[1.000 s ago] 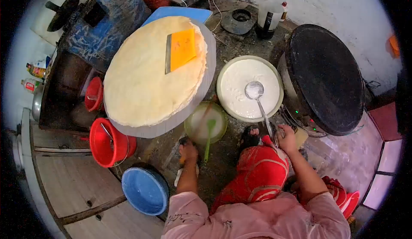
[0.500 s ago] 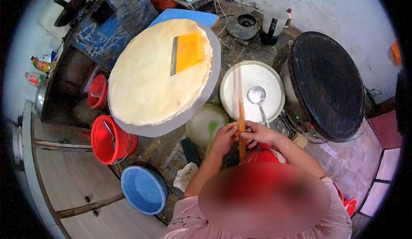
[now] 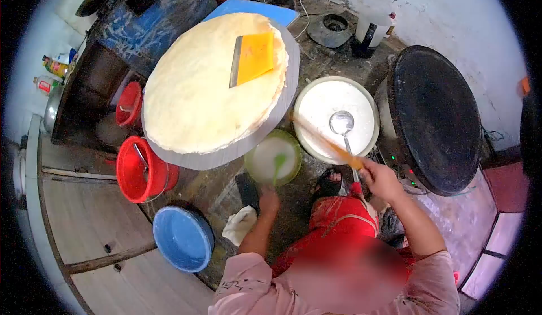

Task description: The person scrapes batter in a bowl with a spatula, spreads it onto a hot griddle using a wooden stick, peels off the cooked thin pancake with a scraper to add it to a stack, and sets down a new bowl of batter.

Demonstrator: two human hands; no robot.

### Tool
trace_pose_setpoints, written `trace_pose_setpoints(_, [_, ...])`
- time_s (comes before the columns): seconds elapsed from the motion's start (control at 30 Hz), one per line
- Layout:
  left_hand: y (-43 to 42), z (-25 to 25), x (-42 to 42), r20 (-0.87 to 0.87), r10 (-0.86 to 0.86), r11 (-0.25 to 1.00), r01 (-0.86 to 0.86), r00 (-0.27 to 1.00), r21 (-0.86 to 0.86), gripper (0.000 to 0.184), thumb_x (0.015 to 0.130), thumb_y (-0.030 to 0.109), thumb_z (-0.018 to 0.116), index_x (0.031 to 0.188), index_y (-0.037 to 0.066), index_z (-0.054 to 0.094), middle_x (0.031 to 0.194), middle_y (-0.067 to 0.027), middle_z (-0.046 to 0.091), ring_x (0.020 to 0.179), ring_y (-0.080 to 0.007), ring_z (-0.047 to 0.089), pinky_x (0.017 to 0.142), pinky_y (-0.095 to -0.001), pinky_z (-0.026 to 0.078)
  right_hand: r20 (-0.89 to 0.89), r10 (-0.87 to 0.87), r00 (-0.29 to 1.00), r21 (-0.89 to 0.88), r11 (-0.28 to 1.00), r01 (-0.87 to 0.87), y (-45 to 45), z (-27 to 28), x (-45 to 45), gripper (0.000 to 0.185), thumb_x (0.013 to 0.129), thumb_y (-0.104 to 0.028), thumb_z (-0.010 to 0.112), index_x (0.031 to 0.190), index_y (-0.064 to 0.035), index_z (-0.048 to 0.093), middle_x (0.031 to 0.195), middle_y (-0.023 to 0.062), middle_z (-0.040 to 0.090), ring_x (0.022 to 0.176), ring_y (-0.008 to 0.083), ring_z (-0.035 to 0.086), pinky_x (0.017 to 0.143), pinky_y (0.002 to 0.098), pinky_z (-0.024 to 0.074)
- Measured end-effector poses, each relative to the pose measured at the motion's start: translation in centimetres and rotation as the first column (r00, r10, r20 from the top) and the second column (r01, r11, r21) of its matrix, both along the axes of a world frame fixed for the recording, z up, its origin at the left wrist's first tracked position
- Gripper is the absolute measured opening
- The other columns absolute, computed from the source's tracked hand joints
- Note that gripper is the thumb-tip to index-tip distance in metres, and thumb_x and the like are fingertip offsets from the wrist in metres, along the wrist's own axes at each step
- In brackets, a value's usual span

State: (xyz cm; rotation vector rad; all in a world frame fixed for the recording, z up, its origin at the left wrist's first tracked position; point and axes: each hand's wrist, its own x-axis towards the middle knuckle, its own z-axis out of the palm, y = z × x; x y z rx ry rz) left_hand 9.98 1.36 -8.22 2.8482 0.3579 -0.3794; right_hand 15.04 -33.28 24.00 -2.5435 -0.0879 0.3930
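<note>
My right hand is closed round one end of a long, flat wooden stick. The stick slants up and left, its far part blurred, over the near rim of a pale tub of white batter. A metal ladle rests in this tub. My left hand is low, at the near side of a greenish bowl of cloudy liquid. A green-headed tool stands in that bowl, its handle end close to my left fingers. Those fingers are too blurred to tell whether they grip it.
A round black griddle stands at right. A big stack of thin pancakes lies on a round board at left, with a yellow scraper on top. Red buckets and a blue basin sit lower left.
My hands have parted. The right one has moved right with the wooden stick, which has tilted from upright to slanting left. The left hand has dropped down and left to the greenish bowl.
</note>
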Motion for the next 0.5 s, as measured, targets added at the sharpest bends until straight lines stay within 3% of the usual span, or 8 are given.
trace_pose_setpoints(0.07, [3.7, -12.2, -2.0, -0.088, -0.099, 0.993, 0.092, 0.991, -0.073, 0.042, 0.086, 0.032, 0.046, 0.118, 0.007, 0.051, 0.091, -0.0196, 0.060, 0.080, -0.0360, 0.059, 0.070, -0.0464, 0.047, 0.071, 0.109, 0.992, -0.068, 0.992, -0.104, 0.3, -0.4, 0.0, 0.034, 0.081, -0.023, 0.053, 0.110, -0.0062, 0.055, 0.075, 0.0180, 0.062, 0.070, 0.0355, 0.061, 0.063, 0.0442, 0.0489])
trace_pose_setpoints(0.13, [1.5, 0.6, 0.8, -0.218, 0.134, 0.928, -0.200, 0.967, -0.315, 0.040, 0.085, 0.033, 0.047, 0.115, 0.006, 0.053, 0.091, -0.0188, 0.061, 0.080, -0.0355, 0.059, 0.070, -0.0457, 0.047, -0.183, 0.223, 0.958, -0.357, 0.892, -0.276, 1.5, -0.1, 0.7, 0.023, 0.077, -0.017, 0.054, 0.093, -0.0034, 0.063, 0.073, 0.0165, 0.062, 0.069, 0.0326, 0.063, 0.061, 0.0426, 0.0502])
trace_pose_setpoints(0.17, [1.0, 4.0, 1.6, -0.280, 0.182, 0.883, -0.282, 0.943, -0.376, 0.040, 0.085, 0.033, 0.047, 0.113, 0.005, 0.054, 0.091, -0.0185, 0.061, 0.081, -0.0353, 0.059, 0.071, -0.0453, 0.047, -0.164, 0.253, 0.953, -0.376, 0.877, -0.298, 2.1, -1.0, 1.4, 0.018, 0.074, -0.014, 0.052, 0.079, -0.0024, 0.065, 0.075, 0.0167, 0.063, 0.070, 0.0316, 0.063, 0.061, 0.0416, 0.0511])
trace_pose_setpoints(0.23, [0.1, 9.0, 2.4, -0.350, 0.242, 0.809, -0.387, 0.905, -0.442, 0.039, 0.085, 0.034, 0.048, 0.109, 0.004, 0.057, 0.091, -0.0177, 0.062, 0.082, -0.0347, 0.059, 0.071, -0.0446, 0.046, -0.179, 0.293, 0.939, -0.391, 0.855, -0.341, 3.5, -2.9, 2.6, 0.018, 0.074, -0.014, 0.052, 0.077, -0.0027, 0.065, 0.076, 0.0169, 0.063, 0.071, 0.0315, 0.063, 0.062, 0.0413, 0.0512])
trace_pose_setpoints(0.37, [1.8, 4.7, -1.8, -0.154, 0.147, 0.854, -0.204, 0.977, -0.478, 0.039, 0.086, 0.036, 0.047, 0.106, 0.004, 0.059, 0.091, -0.0197, 0.061, 0.082, -0.0368, 0.059, 0.071, -0.0450, 0.046, -0.265, 0.257, 0.929, -0.348, 0.873, -0.341, 6.3, -4.1, 5.1, 0.020, 0.074, -0.013, 0.052, 0.081, -0.0024, 0.066, 0.084, 0.0173, 0.064, 0.078, 0.0319, 0.063, 0.068, 0.0410, 0.0508])
trace_pose_setpoints(0.4, [1.4, 3.3, -3.6, -0.025, 0.203, 0.790, -0.179, 0.979, -0.587, 0.039, 0.087, 0.036, 0.046, 0.104, 0.004, 0.060, 0.089, -0.0202, 0.062, 0.081, -0.0381, 0.058, 0.070, -0.0454, 0.046, -0.265, 0.260, 0.928, -0.325, 0.882, -0.340, 6.8, -5.9, 5.8, 0.020, 0.073, -0.013, 0.052, 0.082, -0.0021, 0.066, 0.087, 0.0175, 0.064, 0.081, 0.0321, 0.063, 0.070, 0.0412, 0.0505])
trace_pose_setpoints(0.43, [0.6, 3.2, -4.3, 0.035, 0.240, 0.755, -0.164, 0.970, -0.634, 0.039, 0.088, 0.036, 0.045, 0.103, 0.004, 0.060, 0.088, -0.0204, 0.062, 0.080, -0.0387, 0.058, 0.070, -0.0455, 0.045, -0.228, 0.261, 0.938, -0.364, 0.871, -0.331, 7.0, -7.8, 6.1, 0.025, 0.074, -0.024, 0.055, 0.095, -0.0154, 0.065, 0.084, 0.0139, 0.063, 0.077, 0.0311, 0.061, 0.068, 0.0417, 0.0495])
trace_pose_setpoints(0.5, [-1.5, 3.7, -5.8, 0.024, 0.267, 0.778, -0.201, 0.963, -0.595, 0.036, 0.088, 0.034, 0.045, 0.100, 0.003, 0.061, 0.084, -0.0208, 0.061, 0.077, -0.0396, 0.058, 0.068, -0.0462, 0.045, -0.223, 0.227, 0.948, -0.327, 0.899, -0.292, 7.5, -9.7, 6.0, 0.026, 0.075, -0.025, 0.055, 0.098, -0.0172, 0.064, 0.084, 0.0134, 0.063, 0.077, 0.0311, 0.061, 0.068, 0.0416, 0.0495])
